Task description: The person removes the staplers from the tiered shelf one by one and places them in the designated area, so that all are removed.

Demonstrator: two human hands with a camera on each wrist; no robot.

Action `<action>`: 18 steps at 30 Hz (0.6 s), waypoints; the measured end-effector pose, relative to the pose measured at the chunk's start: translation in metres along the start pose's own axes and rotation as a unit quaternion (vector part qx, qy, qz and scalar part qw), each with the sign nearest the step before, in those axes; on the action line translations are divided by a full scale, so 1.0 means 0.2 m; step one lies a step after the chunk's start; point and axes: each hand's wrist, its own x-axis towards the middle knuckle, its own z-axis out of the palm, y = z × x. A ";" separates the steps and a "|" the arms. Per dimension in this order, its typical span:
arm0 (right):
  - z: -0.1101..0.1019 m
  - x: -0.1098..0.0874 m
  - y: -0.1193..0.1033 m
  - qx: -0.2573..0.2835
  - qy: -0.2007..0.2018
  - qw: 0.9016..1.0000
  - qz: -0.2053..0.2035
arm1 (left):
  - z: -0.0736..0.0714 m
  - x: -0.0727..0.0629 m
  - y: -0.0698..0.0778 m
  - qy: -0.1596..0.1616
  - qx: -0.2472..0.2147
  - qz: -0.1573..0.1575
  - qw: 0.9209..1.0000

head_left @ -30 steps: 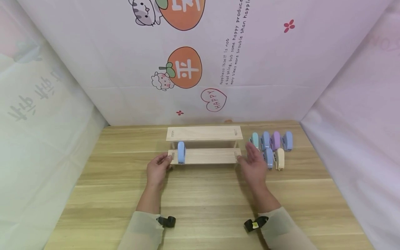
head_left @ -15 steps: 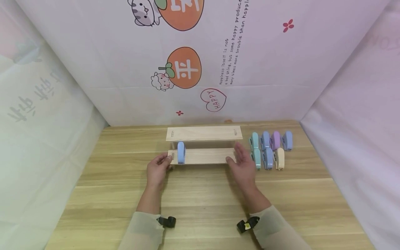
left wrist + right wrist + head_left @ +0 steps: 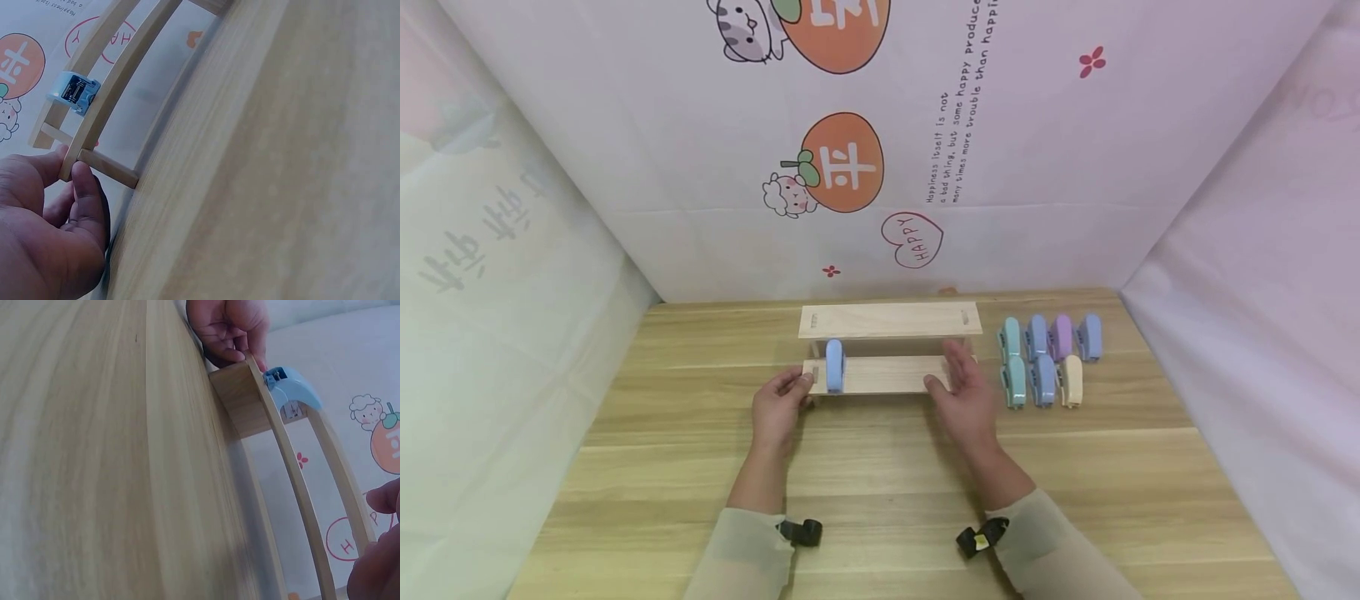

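Note:
A two-tier wooden rack stands on the table, its lower front board (image 3: pixel 887 377) set before a higher rear board (image 3: pixel 891 320). One light blue stapler (image 3: pixel 835 367) sits near the left end of the lower board, and its dark mechanism shows in the left wrist view. My left hand (image 3: pixel 777 410) pinches that board's left end between thumb and fingers, the thumb on top. Over the right part of the same board, my right hand (image 3: pixel 967 410) has its fingers extended and its thumb apart, the thumb tip over the board.
Several staplers stand in two rows right of the rack, among them a teal one (image 3: pixel 1014 382), a purple one (image 3: pixel 1061 337) and a cream one (image 3: pixel 1071 382). A printed white cloth (image 3: pixel 1037 167) rises behind the wooden table (image 3: pixel 880 483).
My right hand has moved left from the lower board's right end, uncovering the front teal stapler. My left hand, the rack and the blue stapler have stayed put.

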 end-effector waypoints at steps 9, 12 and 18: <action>0.06 -0.01 -0.01 -0.027 -0.016 0.999 -0.009 | 0.00 0.00 0.00 -0.002 0.003 0.000 1.000; 0.08 -0.02 -0.01 -0.015 -0.020 1.000 -0.015 | 0.00 0.00 0.00 -0.002 0.002 0.000 1.000; 0.14 -0.04 0.00 0.006 -0.022 0.999 -0.024 | 0.00 0.00 -0.01 -0.001 0.004 -0.001 1.000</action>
